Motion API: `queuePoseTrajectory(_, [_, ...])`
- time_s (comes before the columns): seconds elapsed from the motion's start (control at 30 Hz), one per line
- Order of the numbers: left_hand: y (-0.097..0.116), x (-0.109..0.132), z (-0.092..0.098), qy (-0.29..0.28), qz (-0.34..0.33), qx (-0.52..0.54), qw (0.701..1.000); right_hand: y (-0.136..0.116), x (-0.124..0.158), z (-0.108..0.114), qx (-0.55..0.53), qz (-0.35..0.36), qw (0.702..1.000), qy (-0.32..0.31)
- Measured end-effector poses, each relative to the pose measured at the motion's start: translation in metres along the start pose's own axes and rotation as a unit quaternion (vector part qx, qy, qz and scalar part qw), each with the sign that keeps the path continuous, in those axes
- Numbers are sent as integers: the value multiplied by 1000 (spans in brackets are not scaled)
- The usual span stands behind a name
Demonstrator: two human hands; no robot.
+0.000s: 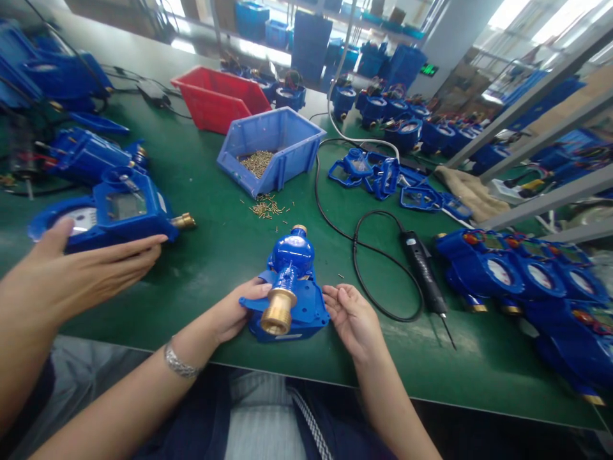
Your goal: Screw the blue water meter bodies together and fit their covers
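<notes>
A blue water meter (293,276) with a brass threaded end (277,312) pointing at me lies on the green table near its front edge. My left hand (234,313), a bracelet on its wrist, grips the meter's left side with the thumb on top. On the other side, my right hand (352,319) rests palm up with its fingers apart, just touching the meter's right edge.
Another person's hand (81,271) reaches toward a blue meter (122,211) at left. A blue bin (287,137) holds brass screws, with loose screws (268,208) before it. Behind it stands a red bin (215,96). An electric screwdriver (424,268) lies right of me, beside several meters (527,275).
</notes>
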State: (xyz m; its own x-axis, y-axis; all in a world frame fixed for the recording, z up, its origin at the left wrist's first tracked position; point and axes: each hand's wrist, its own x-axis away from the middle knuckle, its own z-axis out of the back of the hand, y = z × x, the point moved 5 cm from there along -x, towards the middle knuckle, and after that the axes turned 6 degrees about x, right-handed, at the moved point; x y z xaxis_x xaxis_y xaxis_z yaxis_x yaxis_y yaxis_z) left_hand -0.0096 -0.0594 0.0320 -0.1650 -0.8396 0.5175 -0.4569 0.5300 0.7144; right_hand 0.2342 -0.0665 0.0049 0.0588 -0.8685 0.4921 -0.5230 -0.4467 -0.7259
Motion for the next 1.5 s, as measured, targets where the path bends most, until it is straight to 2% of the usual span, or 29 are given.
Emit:
queuePoseTrajectory(0.07, [-26,-8,-25,-49,30,5,998,-1,4,2,9,-3,1000,1])
queuePoseTrajectory(0.17, [-41,-13,-40,-103,56,32,993,-6,11,2,26,7,1000,9])
queuePoseTrajectory(0.3, [-39,-14,-38,-121,54,47,990,-13,25,-3,90,16,996,11])
queuePoseTrajectory(0.43, [-37,-12,-38,-136,57,50,988,-20,39,-11,211,38,977,7])
queuePoseTrajectory(0.67, [-35,-11,-42,-149,33,64,986,-35,45,-24,423,85,902,-4])
queuePoseTrajectory(0.83, [-38,-13,-40,-152,31,70,985,-49,47,-33,498,92,862,-40])
queuePoseTrajectory(0.87, [-38,-13,-41,-152,31,71,985,-51,47,-31,478,87,873,-42])
queuePoseTrajectory(0.9, [-38,-13,-41,-152,32,74,985,-53,47,-27,433,82,897,-36])
queuePoseTrajectory(0.97, [-38,-13,-42,-152,33,80,985,-53,43,-15,298,67,952,-14])
queuePoseTrajectory(1.03, [-39,-12,-42,-150,36,86,984,-48,39,-2,176,49,983,9])
queuePoseTrajectory(1.2, [-41,-12,-42,-126,36,94,987,-29,29,14,90,3,995,36])
queuePoseTrajectory(1.5, [-41,-12,-44,-101,33,93,990,-16,21,9,21,-20,999,36])
